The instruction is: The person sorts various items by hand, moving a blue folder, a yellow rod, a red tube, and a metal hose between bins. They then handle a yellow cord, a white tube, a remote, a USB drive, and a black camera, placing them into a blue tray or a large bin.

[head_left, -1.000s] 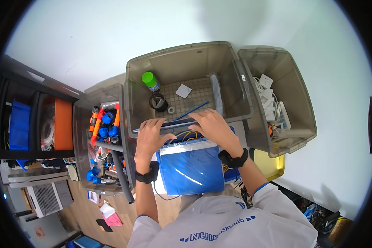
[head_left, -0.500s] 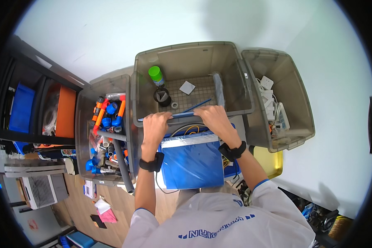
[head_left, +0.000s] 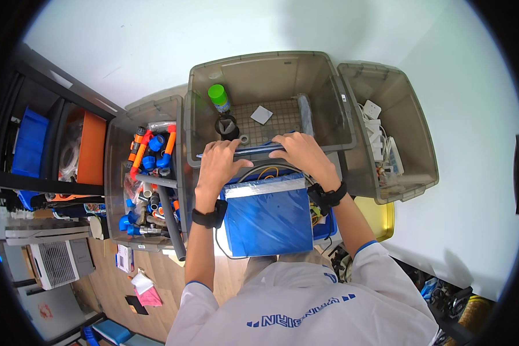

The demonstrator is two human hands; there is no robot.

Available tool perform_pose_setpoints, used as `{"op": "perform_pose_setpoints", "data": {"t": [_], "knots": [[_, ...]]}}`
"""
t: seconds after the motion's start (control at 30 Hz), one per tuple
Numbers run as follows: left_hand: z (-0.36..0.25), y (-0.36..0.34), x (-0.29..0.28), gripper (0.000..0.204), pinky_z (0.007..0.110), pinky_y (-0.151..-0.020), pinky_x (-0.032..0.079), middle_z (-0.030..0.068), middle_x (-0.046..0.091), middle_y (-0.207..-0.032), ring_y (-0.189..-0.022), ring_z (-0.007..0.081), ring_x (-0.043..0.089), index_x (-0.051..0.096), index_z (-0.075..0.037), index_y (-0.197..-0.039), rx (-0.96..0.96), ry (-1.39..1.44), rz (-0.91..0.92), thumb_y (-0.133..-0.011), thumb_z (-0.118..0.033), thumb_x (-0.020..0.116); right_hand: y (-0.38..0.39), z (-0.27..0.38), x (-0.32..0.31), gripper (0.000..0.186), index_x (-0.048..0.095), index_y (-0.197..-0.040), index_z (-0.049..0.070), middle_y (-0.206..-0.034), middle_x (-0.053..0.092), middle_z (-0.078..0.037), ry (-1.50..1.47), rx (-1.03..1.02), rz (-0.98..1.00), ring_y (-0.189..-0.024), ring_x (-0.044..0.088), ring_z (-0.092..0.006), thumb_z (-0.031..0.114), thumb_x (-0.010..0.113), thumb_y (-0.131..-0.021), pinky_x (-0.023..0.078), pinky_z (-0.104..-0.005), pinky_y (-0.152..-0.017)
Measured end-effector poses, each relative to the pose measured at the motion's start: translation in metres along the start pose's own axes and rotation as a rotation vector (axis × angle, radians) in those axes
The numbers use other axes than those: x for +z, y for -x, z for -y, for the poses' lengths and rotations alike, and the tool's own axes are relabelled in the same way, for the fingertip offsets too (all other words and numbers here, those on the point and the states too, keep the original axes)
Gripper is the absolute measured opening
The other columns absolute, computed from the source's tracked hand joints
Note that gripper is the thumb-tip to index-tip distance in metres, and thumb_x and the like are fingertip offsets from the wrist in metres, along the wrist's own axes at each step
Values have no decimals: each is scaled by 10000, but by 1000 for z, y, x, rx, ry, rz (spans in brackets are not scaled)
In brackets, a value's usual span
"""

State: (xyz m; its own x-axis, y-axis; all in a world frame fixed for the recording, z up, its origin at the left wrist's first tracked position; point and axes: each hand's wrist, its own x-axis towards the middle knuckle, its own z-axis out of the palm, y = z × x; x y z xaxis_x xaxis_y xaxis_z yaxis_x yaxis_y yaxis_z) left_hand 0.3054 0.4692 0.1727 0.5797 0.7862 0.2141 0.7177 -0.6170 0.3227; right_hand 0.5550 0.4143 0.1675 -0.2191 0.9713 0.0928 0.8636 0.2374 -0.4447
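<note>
Left hand (head_left: 218,164) and right hand (head_left: 304,154), fingers half-curled, hold unclear, seemingly positioned a thin, flat blue strip (head_left: 258,149) along a translucent grey-brown plastic bin (head_left: 262,79), level guidance needed next.

The left forearm (head_left: 201,254) points almost straight forward, while the right forearm (head_left: 354,219) slants inward, both wrists at the near side of the middle bin (head_left: 251,76). At that bin's near edge, the left hand (head_left: 216,166) lies palm down toward the left corner, the right hand (head_left: 304,155) toward the right, fingers bent forward, thumbs spread toward each other.
</note>
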Motion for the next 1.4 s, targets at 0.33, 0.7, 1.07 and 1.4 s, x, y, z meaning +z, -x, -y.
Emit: {"op": "perform_pose_setpoints", "data": {"t": [0.33,0.7,1.07,1.4], "knots": [[-11,3,-10,726,475,-1070,478,185,680,-1294,-1256,386,606,675,-24,-1289,14,-2,-134,-681,-345,907,-2,-5,-7,556,723,-1129,-1,-1003,744,-166,16,4,-103,-908,713,-362,466,782,-835,582,-446,-799],[-50,94,-28,622,448,-1036,496,156,614,-1387,-1241,368,598,625,-40,-1358,-125,105,-353,-809,-208,864,77,34,-26,513,633,-1300,27,-1244,642,-186,-66,131,-648,-1167,604,-369,294,807,-898,503,-429,-984],[22,310,136,779,482,-883,563,328,643,-1208,-1068,439,680,479,87,-1367,-822,325,391,-887,-426,815,210,-18,119,589,563,-1334,-69,-1145,695,-220,-483,752,-46,-1023,679,-371,258,795,-904,550,-419,-902],[21,324,160,736,372,-841,589,204,735,-1096,-961,260,729,578,71,-1263,-1094,651,376,-807,-403,908,206,-15,162,660,581,-1327,-60,-1143,663,-227,-231,706,-109,-1067,569,-406,215,858,-795,443,-474,-986]]}}
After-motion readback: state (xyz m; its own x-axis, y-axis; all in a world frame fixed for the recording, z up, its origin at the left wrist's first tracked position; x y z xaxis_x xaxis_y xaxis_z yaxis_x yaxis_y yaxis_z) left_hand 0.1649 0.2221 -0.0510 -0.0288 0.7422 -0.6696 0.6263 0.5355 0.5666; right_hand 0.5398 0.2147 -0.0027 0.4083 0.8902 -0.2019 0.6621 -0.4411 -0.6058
